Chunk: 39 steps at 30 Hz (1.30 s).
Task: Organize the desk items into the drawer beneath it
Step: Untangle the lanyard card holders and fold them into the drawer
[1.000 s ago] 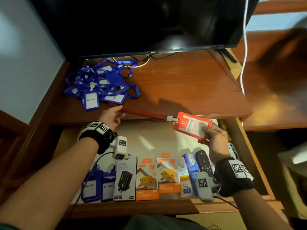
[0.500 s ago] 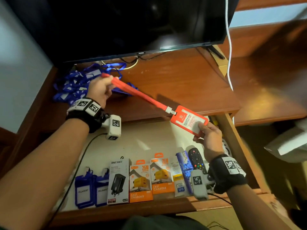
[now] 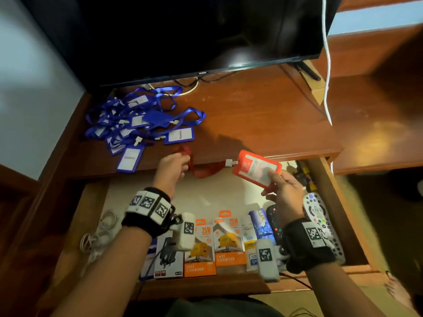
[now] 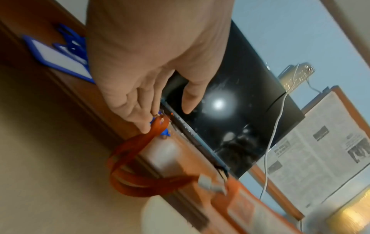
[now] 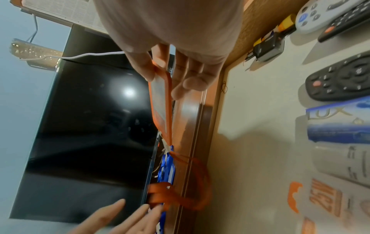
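Observation:
My right hand (image 3: 271,181) pinches an orange badge holder (image 3: 256,170) above the open drawer (image 3: 206,197), thumb on its clear window. Its orange lanyard strap (image 3: 201,172) sags in a slack loop over the desk's front edge. My left hand (image 3: 183,161) is at that edge with straight fingers, and its fingertips (image 4: 144,126) touch the strap's far end (image 4: 160,125) while the thumb stands apart. In the right wrist view the holder (image 5: 160,102) is seen edge-on between thumb and fingers. A tangled pile of blue lanyards with badge holders (image 3: 137,120) lies on the desk (image 3: 263,115) at the left.
The drawer's front row holds blue badges, charger boxes (image 3: 225,243), a soap box and remotes (image 3: 318,216); white cables lie at its left. A television (image 3: 183,30) stands at the desk's back. A white cable (image 3: 327,65) hangs at the right.
My left hand came down from above the blue pile to the desk's front edge. The strap went from taut to slack and looped. The right hand kept holding the orange holder.

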{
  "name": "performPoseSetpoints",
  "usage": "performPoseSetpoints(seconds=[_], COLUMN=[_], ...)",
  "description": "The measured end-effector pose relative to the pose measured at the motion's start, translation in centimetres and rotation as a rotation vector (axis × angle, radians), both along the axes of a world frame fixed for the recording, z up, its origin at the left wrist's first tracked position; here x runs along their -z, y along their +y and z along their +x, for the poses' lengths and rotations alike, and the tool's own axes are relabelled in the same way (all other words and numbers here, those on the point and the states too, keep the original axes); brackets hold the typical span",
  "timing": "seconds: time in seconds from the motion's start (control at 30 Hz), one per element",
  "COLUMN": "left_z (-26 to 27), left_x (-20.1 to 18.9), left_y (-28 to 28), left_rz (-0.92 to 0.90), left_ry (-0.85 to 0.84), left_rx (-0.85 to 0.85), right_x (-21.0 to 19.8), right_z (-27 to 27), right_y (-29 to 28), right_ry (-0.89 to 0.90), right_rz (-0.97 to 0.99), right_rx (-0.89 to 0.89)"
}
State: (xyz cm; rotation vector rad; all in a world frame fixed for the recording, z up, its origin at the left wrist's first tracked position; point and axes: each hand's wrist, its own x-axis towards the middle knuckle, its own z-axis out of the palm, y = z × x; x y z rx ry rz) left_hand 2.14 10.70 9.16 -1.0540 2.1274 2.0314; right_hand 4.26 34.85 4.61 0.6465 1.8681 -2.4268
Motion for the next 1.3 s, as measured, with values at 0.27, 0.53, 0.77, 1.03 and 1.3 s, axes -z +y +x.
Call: performPoseSetpoints(seconds=[0.27, 0.53, 0.77, 1.03, 1.3], left_z=[7.2, 8.0, 9.0, 10.4, 11.5], left_x=[1.5, 0.7, -0.8, -0.8, -1.0], left_y=[1.8, -2.3, -6.9, -12.1, -14.8], left_rz=[0.429, 0.659, 0.454, 0.196, 0.249], left_ry=[-0.209, -0.035, 0.029, 0.026, 0.123], left_rx=[0.215, -0.049, -0.021, 0.329, 0.524], right_x=[-0.7, -1.4, -3.2, -3.5, -3.4], right_z=[2.5, 3.0, 4.3, 4.8, 6.4], right_y=[-5.0, -10.1, -15.3, -21.1, -24.1], right_ry=[0.281, 0.670, 0.479, 0.344, 0.202], right_rz=[0.161, 0.529, 0.411, 0.408, 0.102], right_rx=[-0.283, -0.670, -0.655, -0.605, -0.615])
